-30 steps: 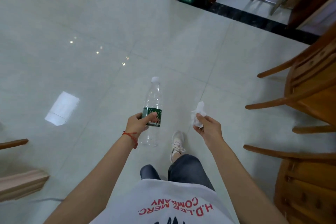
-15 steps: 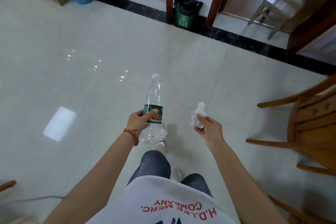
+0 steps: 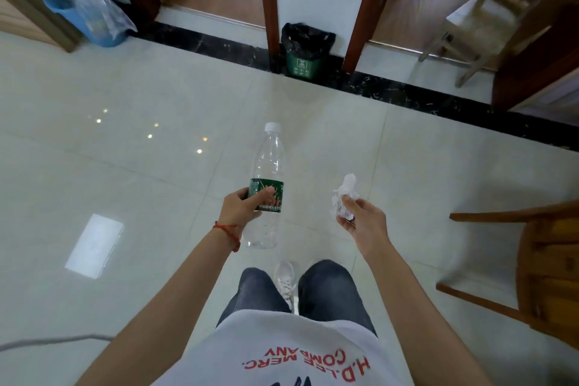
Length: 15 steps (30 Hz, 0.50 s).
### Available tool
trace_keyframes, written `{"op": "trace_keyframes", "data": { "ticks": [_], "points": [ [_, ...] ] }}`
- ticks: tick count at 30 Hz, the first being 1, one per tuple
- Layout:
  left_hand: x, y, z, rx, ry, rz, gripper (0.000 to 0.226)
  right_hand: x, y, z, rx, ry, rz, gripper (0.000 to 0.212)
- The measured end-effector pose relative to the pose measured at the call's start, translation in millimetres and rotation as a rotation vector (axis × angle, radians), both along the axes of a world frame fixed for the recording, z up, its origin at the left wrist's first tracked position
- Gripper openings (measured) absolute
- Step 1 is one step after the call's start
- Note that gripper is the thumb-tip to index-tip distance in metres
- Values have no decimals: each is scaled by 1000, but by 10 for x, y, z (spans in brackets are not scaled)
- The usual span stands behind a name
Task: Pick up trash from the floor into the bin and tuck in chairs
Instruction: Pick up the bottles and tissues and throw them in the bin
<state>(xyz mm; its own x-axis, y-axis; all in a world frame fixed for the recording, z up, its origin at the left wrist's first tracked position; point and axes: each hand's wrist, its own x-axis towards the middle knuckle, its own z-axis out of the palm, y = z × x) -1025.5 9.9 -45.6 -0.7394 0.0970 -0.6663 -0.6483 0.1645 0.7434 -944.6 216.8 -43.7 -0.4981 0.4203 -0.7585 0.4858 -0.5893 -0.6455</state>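
The left hand (image 3: 242,205) grips a clear plastic bottle (image 3: 268,185) round its green label, thumb across the front, the white cap pointing to twelve o'clock. The right hand (image 3: 363,221) pinches a crumpled white tissue (image 3: 343,194) between thumb and fingers, the wad sticking up above the fingertips. Both are held over the pale tiled floor (image 3: 125,166), well apart from the green bin (image 3: 302,64) (lined with a black bag), which stands at twelve o'clock against the wall between two door frames. A wooden chair (image 3: 545,263) sits at three o'clock. A blue bucket (image 3: 78,6) with clear plastic in it sits at ten o'clock.
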Motion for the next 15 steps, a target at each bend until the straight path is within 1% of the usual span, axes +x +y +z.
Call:
{"op": "trace_keyframes", "data": {
  "ticks": [4,8,15],
  "points": [
    [-580,283,-43,-1,-2,3,8,-621,243,-50,8,-26,4,7],
    [-1248,628,-79,-2,2,23,11,-1326,588,-119,-19,-1,1,7],
    [-2361,1241,30,-2,27,23,7,-2445,1196,-49,-16,1,15,6]
  ]
}}
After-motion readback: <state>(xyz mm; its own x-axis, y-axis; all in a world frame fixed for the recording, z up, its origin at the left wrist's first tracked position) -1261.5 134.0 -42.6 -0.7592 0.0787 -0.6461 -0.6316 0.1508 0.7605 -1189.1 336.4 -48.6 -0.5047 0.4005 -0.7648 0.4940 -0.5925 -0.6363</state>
